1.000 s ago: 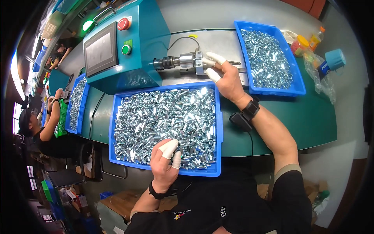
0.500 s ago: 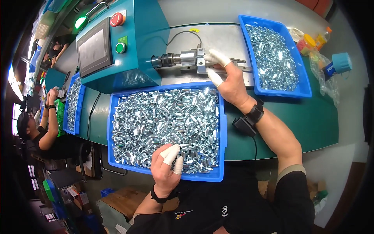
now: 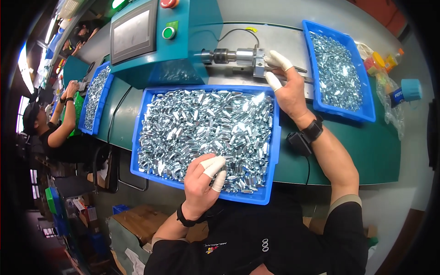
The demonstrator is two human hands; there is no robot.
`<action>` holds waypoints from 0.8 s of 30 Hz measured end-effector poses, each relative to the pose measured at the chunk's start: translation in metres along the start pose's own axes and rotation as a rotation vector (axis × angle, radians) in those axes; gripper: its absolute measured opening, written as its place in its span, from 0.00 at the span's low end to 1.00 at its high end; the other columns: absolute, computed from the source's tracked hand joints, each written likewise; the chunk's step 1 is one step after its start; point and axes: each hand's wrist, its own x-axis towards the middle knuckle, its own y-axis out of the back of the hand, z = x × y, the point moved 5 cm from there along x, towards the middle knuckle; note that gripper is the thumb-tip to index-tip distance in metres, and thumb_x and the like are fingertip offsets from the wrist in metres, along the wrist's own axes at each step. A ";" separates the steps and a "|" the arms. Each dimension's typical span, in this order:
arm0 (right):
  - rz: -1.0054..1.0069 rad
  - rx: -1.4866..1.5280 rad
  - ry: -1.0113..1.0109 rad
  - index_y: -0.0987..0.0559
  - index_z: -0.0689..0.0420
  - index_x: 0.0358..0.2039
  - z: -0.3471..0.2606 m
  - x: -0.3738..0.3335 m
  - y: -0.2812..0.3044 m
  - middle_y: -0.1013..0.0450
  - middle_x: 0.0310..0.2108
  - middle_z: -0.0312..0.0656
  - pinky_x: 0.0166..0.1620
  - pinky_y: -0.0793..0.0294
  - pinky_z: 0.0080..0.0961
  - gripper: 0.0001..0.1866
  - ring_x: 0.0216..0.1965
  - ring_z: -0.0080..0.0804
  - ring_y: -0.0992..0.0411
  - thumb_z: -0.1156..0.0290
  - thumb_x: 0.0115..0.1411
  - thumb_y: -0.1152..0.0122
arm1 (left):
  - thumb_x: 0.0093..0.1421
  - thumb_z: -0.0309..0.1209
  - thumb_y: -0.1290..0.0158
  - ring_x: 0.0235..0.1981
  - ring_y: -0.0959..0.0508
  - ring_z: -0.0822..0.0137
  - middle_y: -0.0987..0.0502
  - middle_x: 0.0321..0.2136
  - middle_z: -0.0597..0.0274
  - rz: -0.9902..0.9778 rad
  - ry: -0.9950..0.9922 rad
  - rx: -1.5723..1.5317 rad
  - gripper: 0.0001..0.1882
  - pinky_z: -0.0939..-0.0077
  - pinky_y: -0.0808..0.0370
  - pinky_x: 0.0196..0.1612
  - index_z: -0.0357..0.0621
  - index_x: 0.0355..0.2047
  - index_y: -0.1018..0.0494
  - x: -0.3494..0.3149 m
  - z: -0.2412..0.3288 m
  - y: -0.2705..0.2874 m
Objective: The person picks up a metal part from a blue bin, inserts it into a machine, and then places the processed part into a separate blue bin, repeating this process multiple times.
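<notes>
Long, shiny hexagonal metal nuts point(image 3: 183, 123) fill the blue bin point(image 3: 276, 137) in front of me. My left hand point(image 3: 204, 181) rests low over them, its white-capped fingers curled together; anything inside the fingers is too small to make out. Farther right, my right hand point(image 3: 288, 89) reaches to the metal clamping block point(image 3: 259, 63) of the machine. Its capped thumb and forefinger are apart at the block's right side, and I see no part between them. A chuck point(image 3: 224, 56) on the teal machine point(image 3: 192, 41) lines up with a metal cylinder point(image 3: 245, 56) at the block.
A second blue bin point(image 3: 370, 98) of metal parts stands on the right, beside a blue-capped bottle point(image 3: 410, 89) and plastic wrap point(image 3: 388, 107). A black cable box point(image 3: 298, 143) lies by my right wrist. At left, a person point(image 3: 59, 126) works near another bin point(image 3: 95, 101).
The view has shifted, so the machine and bins sit higher and farther right. My left hand stays curled over the nuts, and my right hand remains at the block.
</notes>
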 end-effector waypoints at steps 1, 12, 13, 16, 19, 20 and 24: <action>0.022 -0.032 0.027 0.24 0.60 0.67 0.000 0.001 0.001 0.16 0.51 0.49 0.57 0.17 0.32 0.29 0.49 0.40 0.15 0.77 0.64 0.33 | 0.58 0.21 0.31 0.50 0.17 0.49 0.15 0.45 0.54 -0.027 -0.002 -0.027 0.19 0.58 0.19 0.52 0.39 0.51 0.16 0.001 -0.001 0.001; 0.028 -0.179 -0.178 0.25 0.59 0.70 -0.010 0.017 0.014 0.15 0.46 0.46 0.54 0.19 0.32 0.31 0.47 0.33 0.17 0.69 0.67 0.29 | 0.59 0.26 0.32 0.39 0.19 0.51 0.18 0.35 0.55 -0.212 -0.143 0.271 0.13 0.58 0.21 0.43 0.43 0.45 0.17 0.097 -0.041 0.022; 0.018 -0.243 -0.197 0.25 0.59 0.70 -0.014 0.021 0.012 0.15 0.44 0.47 0.53 0.18 0.33 0.32 0.46 0.36 0.17 0.65 0.67 0.28 | 0.60 0.27 0.33 0.38 0.20 0.51 0.19 0.34 0.55 -0.267 -0.136 0.317 0.11 0.56 0.21 0.42 0.43 0.43 0.18 0.105 -0.046 0.016; -0.056 -0.535 -0.189 0.25 0.61 0.68 -0.042 0.044 0.003 0.15 0.41 0.51 0.51 0.19 0.39 0.35 0.45 0.44 0.16 0.58 0.65 0.28 | 0.61 0.29 0.34 0.38 0.20 0.50 0.20 0.33 0.54 -0.326 -0.162 0.404 0.09 0.54 0.22 0.42 0.42 0.40 0.19 0.114 -0.055 -0.001; -0.102 -0.716 -0.167 0.24 0.62 0.67 -0.034 0.057 0.002 0.15 0.40 0.55 0.50 0.19 0.45 0.37 0.45 0.52 0.17 0.52 0.64 0.28 | 0.61 0.30 0.34 0.39 0.20 0.50 0.21 0.32 0.53 -0.336 -0.207 0.490 0.09 0.54 0.22 0.43 0.42 0.38 0.20 0.118 -0.058 -0.012; -0.116 -0.752 -0.141 0.24 0.63 0.66 -0.026 0.060 0.001 0.16 0.41 0.56 0.50 0.20 0.47 0.38 0.46 0.55 0.17 0.50 0.63 0.29 | 0.60 0.30 0.34 0.39 0.20 0.50 0.21 0.32 0.53 -0.327 -0.206 0.481 0.09 0.54 0.22 0.43 0.41 0.38 0.20 0.120 -0.057 -0.014; -0.135 -0.826 -0.113 0.23 0.63 0.65 -0.029 0.068 -0.002 0.16 0.42 0.58 0.51 0.20 0.50 0.36 0.47 0.58 0.18 0.51 0.63 0.31 | 0.59 0.28 0.34 0.40 0.20 0.49 0.22 0.32 0.53 -0.301 -0.179 0.448 0.09 0.54 0.22 0.43 0.41 0.37 0.21 0.113 -0.056 -0.015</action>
